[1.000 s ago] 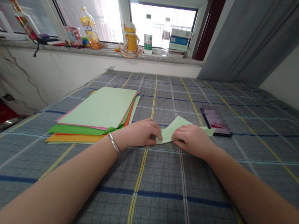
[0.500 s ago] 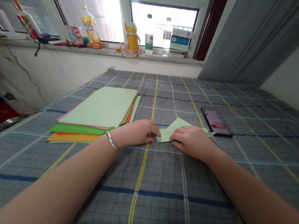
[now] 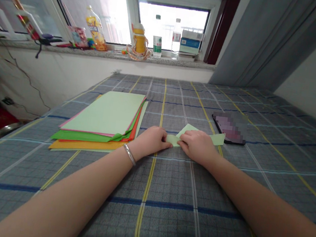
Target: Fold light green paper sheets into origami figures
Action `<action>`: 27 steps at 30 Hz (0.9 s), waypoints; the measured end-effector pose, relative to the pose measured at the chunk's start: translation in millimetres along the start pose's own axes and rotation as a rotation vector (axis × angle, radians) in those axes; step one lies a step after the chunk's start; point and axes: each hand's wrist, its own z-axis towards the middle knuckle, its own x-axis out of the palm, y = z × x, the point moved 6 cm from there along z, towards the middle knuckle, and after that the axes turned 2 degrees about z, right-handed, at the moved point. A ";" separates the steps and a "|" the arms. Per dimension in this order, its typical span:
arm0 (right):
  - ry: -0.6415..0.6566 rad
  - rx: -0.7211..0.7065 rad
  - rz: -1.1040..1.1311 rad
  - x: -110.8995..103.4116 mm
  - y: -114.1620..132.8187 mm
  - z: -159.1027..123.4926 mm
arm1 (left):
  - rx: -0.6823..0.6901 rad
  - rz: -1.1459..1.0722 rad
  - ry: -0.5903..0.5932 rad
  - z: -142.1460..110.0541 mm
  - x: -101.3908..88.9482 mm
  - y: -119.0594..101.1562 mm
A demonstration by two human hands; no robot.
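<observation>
A pale green sheet of folded paper (image 3: 187, 128) lies on the plaid cloth between my hands, its middle partly covered by fingers. My left hand (image 3: 153, 141), with a silver bangle at the wrist, pinches the paper's left end between thumb and fingers. Over the paper's near side, my right hand (image 3: 196, 144) has its fingers closed and pressed on the folded part. A narrow flap of the paper sticks out to the right beyond that hand.
Left of my hands lies a stack of coloured paper (image 3: 105, 112). A phone (image 3: 228, 129) rests at the right. Bottles, a yellow cup (image 3: 139, 41) and boxes (image 3: 190, 43) stand on the windowsill (image 3: 111, 54) behind the plaid-covered surface (image 3: 172, 189).
My left hand has shifted slightly right and now grips the paper's left end. My right hand has moved a little left, and the right flap shows wider.
</observation>
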 end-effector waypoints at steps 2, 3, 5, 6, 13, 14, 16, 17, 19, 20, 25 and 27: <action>-0.017 -0.017 0.015 1.3 -0.5 1.4 | -0.073 -0.007 0.009 1.2 2.5 1.7; -0.028 -0.030 0.026 1.9 -0.9 2.0 | -0.091 -0.002 0.015 1.3 2.9 1.5; -0.056 -0.038 0.048 3.2 -3.4 3.0 | -0.094 0.021 0.019 1.0 2.2 -0.7; -0.071 -0.033 0.059 4.0 -5.4 3.4 | -0.088 0.032 0.020 0.6 1.6 -1.8; -0.084 0.068 0.146 18.1 -24.5 3.5 | -0.121 0.021 0.073 -1.9 5.8 7.9; -0.072 0.093 0.168 20.9 -27.3 3.4 | -0.123 0.008 0.069 -2.2 6.2 9.9; -0.047 0.127 0.227 26.1 -31.0 3.2 | -0.137 -0.027 0.051 -3.0 5.9 13.0; -0.044 0.137 0.257 28.0 -32.2 3.1 | -0.146 -0.043 0.044 -3.6 5.8 13.6; -0.060 0.167 0.291 30.5 -34.7 2.6 | -0.154 -0.061 0.030 -5.0 5.3 12.1; -0.071 0.196 0.291 31.6 -36.6 2.0 | -0.152 -0.059 0.020 -5.8 4.9 10.0; -0.064 0.329 0.232 39.9 -46.6 -1.6 | -0.124 0.030 -0.078 -8.6 2.7 -4.5; -0.077 0.350 0.222 41.4 -50.6 -3.0 | -0.132 0.053 -0.100 -8.3 3.2 -6.9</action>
